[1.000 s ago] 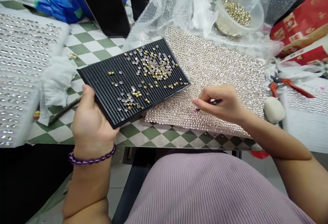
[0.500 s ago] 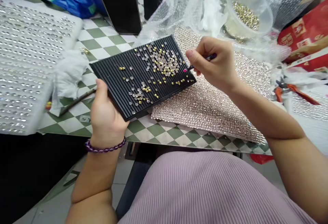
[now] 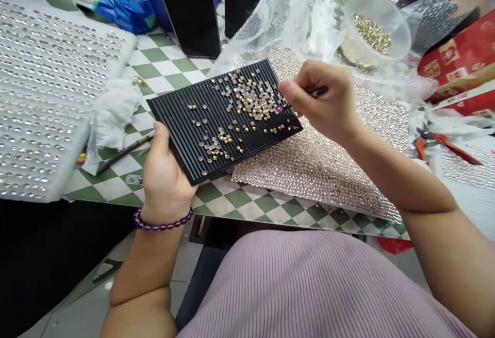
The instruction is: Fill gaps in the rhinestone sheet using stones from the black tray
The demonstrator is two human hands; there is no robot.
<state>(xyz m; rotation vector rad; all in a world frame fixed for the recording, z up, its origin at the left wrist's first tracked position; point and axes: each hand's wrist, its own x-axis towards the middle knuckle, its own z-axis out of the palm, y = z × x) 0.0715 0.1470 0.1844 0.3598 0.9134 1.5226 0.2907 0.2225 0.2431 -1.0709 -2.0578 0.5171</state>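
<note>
My left hand (image 3: 164,173) grips the lower left end of a black ridged tray (image 3: 174,116), thumb on its edge, and holds it tilted above the table. Loose rhinestones (image 3: 255,98), clear and gold-backed, lie scattered over the grooves, thickest toward the right end. Pinched in my right hand (image 3: 325,96) is a thin dark pen-like picking tool (image 3: 317,91) with a pink tip. That tip (image 3: 279,111) is down among the stones near the tray's right edge; whether a stone sticks to it cannot be made out. Beneath the tray lies a sheet covered in rhinestones (image 3: 309,168).
A white board with rows of clear gems (image 3: 50,96) lies at left, beside crumpled white tissue (image 3: 116,111). A dark-screened phone (image 3: 187,13) stands behind the tray. At right are a plastic tub of rhinestones (image 3: 377,29), orange-handled pliers (image 3: 444,145) and a red bag (image 3: 460,60).
The tray and my left hand appear slightly farther right and lower, partly as the view shifts. The pink tip has gone from the tray's right edge in among the stones.
</note>
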